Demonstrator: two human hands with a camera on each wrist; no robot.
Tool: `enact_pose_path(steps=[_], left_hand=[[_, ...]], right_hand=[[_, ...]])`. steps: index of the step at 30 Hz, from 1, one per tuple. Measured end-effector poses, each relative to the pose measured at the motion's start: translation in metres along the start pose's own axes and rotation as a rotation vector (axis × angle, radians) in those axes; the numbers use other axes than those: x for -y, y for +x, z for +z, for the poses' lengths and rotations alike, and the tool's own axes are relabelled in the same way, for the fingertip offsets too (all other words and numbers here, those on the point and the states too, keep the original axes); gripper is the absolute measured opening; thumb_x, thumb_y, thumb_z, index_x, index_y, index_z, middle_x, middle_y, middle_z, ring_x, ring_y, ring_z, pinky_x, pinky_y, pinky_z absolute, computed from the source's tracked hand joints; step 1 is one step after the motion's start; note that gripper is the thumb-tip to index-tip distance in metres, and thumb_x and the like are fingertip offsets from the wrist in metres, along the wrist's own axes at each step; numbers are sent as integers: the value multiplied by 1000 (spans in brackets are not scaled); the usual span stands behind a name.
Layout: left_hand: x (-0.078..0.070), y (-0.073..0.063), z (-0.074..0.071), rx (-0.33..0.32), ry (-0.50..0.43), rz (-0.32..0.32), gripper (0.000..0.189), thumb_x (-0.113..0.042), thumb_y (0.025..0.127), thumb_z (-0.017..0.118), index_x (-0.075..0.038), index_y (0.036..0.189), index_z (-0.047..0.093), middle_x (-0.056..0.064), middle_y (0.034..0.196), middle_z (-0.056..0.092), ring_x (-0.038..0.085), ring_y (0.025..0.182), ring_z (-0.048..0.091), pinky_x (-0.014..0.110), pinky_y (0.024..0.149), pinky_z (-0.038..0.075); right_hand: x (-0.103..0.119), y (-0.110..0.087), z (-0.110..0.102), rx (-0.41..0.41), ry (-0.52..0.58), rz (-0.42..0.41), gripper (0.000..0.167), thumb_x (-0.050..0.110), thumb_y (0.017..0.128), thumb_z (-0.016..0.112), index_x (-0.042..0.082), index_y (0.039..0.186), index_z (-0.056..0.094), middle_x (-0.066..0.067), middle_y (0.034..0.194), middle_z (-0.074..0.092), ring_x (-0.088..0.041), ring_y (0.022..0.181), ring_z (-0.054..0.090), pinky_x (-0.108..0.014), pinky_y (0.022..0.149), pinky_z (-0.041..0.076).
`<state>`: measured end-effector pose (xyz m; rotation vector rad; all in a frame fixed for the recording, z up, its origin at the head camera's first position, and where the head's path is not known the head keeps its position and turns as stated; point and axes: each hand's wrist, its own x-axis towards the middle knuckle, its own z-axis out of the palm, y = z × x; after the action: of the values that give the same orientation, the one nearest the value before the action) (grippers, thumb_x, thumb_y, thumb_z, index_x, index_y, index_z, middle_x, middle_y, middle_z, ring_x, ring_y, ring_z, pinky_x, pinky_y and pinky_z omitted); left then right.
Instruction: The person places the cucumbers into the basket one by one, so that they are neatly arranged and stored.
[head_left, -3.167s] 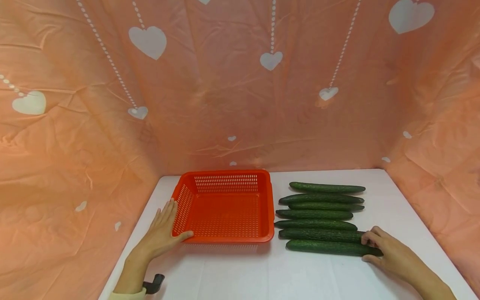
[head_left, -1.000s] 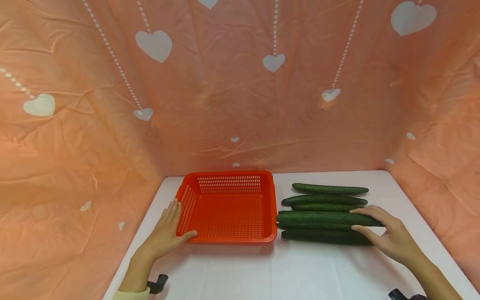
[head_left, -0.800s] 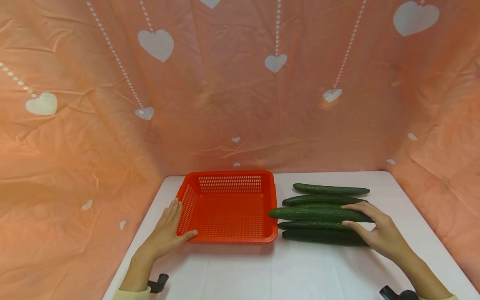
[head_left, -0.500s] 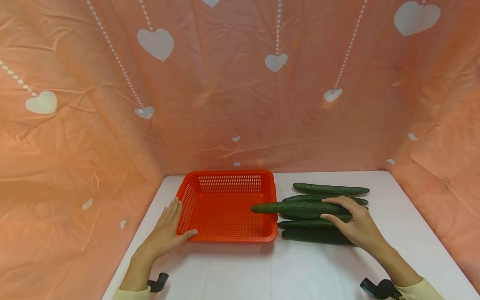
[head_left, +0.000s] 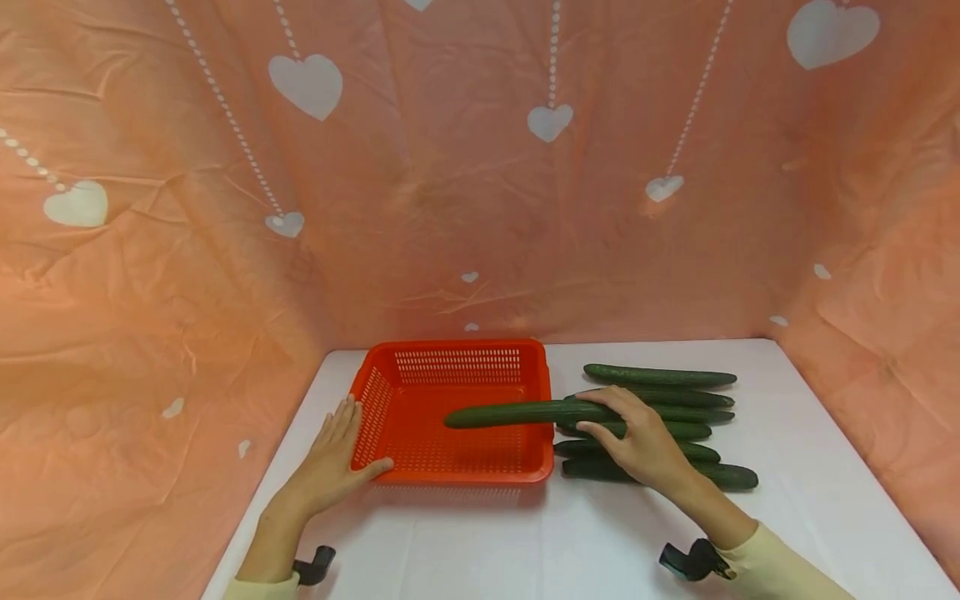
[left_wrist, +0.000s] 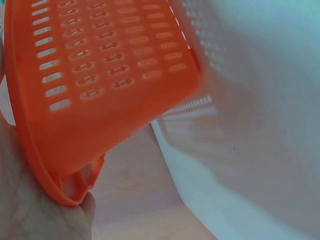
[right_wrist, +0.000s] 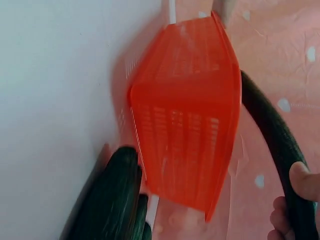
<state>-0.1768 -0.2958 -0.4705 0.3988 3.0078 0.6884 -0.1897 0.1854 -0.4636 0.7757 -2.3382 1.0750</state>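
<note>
An orange-red plastic basket (head_left: 457, 478) with slotted sides sits on a white tabletop (head_left: 480, 546). My left hand (head_left: 330, 458) lies flat against the basket's left side, fingers straight and slightly spread along the rim, thumb stretched over its near left corner; it is not clenched round anything. My right hand (head_left: 641, 442), to the basket's right, grasps a long dark green cucumber (head_left: 510, 414) near one end, thumb on one side and fingers on the other. That cucumber points left, raised across the basket's right rim, its free end above the basket's opening. Six more cucumbers (head_left: 688, 431) lie side by side on the tabletop just right of the basket, some partly hidden behind my right hand. Pale yellow sleeves (head_left: 780, 568) cover my forearms, and a black device (head_left: 693, 559) sits at each wrist. Behind the basket hangs a peach-orange sheet (head_left: 420, 183) printed with white hearts.
</note>
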Motion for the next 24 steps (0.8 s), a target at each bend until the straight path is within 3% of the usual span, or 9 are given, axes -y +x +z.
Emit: enact_pose_path(steps=[5, 12, 17, 20, 24], left_hand=[[1, 0, 0, -4, 7, -2, 118, -65, 96, 70, 9, 168, 12, 27, 178, -1, 46, 165, -2, 63, 132, 2], [2, 0, 1, -14, 8, 11, 118, -64, 94, 71, 10, 167, 15, 29, 177, 2, 47, 164, 1, 65, 131, 6], [2, 0, 1, -13, 16, 9, 118, -64, 94, 71, 10, 167, 14, 28, 177, 2, 47, 164, 0, 65, 131, 5], [2, 1, 1, -11, 20, 6, 118, -64, 94, 70, 9, 168, 14, 28, 177, 1, 47, 164, 0, 66, 131, 6], [1, 1, 1, -6, 15, -2, 119, -65, 94, 71, 9, 168, 14, 28, 178, 1, 47, 164, 0, 67, 130, 7]], right_hand=[[11, 9, 19, 42, 6, -35, 45, 10, 87, 90, 9, 129, 75, 2, 116, 74, -18, 108, 69, -45, 95, 62], [27, 18, 49, 111, 106, 37, 40, 10, 90, 87, 11, 129, 76, 4, 112, 73, -16, 91, 67, -41, 77, 62], [43, 27, 71, 161, 111, 76, 37, 12, 92, 86, 11, 128, 75, 1, 114, 73, -18, 96, 69, -38, 84, 63], [52, 31, 83, 203, 104, 111, 37, 12, 94, 84, 8, 129, 73, -2, 117, 72, -21, 106, 72, -41, 93, 63], [61, 36, 97, 236, 112, 161, 34, 12, 96, 82, 6, 128, 73, -6, 119, 73, -26, 109, 72, -46, 95, 63]])
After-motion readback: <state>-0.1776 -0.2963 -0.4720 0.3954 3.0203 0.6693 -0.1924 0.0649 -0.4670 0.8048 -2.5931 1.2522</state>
